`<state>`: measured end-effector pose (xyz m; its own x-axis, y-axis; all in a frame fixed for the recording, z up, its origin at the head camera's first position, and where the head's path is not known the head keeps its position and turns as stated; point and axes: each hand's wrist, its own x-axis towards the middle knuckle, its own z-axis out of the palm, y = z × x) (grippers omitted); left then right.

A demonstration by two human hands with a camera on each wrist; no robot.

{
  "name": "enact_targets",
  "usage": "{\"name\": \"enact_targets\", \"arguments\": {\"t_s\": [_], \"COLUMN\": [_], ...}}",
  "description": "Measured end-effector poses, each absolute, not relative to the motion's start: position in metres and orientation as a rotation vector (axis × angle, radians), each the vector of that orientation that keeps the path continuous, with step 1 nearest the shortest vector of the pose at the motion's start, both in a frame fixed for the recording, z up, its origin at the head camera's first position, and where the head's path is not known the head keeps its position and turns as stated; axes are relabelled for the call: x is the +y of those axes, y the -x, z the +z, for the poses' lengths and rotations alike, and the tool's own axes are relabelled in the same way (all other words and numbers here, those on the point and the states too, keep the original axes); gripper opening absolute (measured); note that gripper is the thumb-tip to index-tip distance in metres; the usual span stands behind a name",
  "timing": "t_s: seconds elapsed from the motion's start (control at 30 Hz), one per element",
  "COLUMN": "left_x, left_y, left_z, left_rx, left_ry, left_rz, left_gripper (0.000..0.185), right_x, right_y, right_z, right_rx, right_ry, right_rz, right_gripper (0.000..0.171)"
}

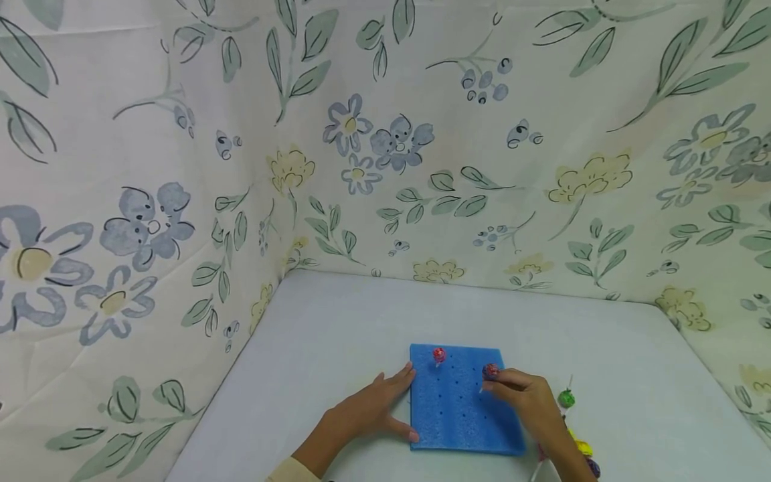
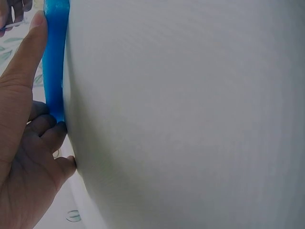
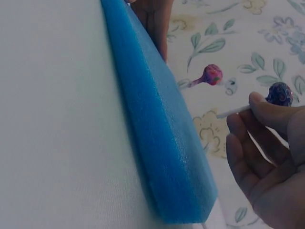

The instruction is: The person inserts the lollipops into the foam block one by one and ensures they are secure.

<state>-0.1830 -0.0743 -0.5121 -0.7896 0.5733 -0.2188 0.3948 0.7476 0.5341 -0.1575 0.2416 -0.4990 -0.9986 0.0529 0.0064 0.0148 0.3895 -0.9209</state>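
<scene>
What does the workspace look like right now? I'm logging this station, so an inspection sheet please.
Surface: white table, cloth-covered.
Job's things: blue foam board with rows of holes; one red lollipop standing in it; purple lollipop held above it.
Clutter: green lollipop and more sweets right of the board.
Hands: left hand rests against the board's left edge; right hand pinches the purple lollipop's stick.
Cables: nothing seen.
Surroundings: floral fabric walls.
</scene>
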Motion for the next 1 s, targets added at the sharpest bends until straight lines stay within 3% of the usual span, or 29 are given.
{"name": "enact_targets", "arguments": {"t_s": [0.7,1.0], "left_x": [-0.076,-0.075], "left_y": [0.185,0.187], "left_z": [-0.514,-0.517], "left_rx": [2.577,2.563], "left_ry": [-0.789,-0.785], "left_rz": [0.676,0.687], "left_gripper": [0.116,0.115], "right_x": [0.206,0.192], "right_y": [0.172,0.177], "right_z": [-0.501,-0.508], "right_rx": [-2.583,-2.621], "right_ry": [-0.024,-0.020], "right_rz": [1.754,1.725], "right_gripper": [0.018,0.012]}}
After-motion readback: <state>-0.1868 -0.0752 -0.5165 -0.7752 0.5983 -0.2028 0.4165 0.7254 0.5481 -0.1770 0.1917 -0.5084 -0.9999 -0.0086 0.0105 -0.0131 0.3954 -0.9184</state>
